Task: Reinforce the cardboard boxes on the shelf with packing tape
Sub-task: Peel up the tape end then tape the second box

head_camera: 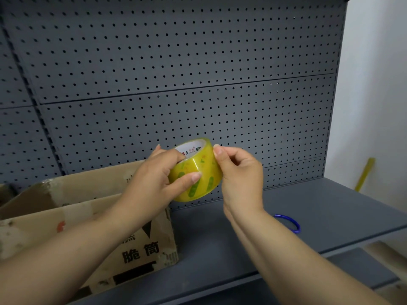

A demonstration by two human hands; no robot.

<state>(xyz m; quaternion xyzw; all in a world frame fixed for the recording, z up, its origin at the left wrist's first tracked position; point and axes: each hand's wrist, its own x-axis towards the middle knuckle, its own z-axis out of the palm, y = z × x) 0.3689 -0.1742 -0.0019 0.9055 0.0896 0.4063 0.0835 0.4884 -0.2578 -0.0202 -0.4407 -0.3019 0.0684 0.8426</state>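
A yellowish roll of clear packing tape (199, 172) with a white core is held up in front of the pegboard. My left hand (158, 175) grips the roll, thumb across its outer face and fingers in the core. My right hand (239, 175) pinches at the roll's right edge with thumb and forefinger. Below the left forearm a worn cardboard box (72, 208) with black printed characters stands on the grey shelf (220, 249), its top flaps closed and patched with old tape.
A dark grey pegboard (176, 73) backs the shelf. A blue ring (288, 223) lies on the shelf to the right of my right forearm. A yellow stick (364, 175) leans by the white wall at right. A lower shelf shows at bottom right.
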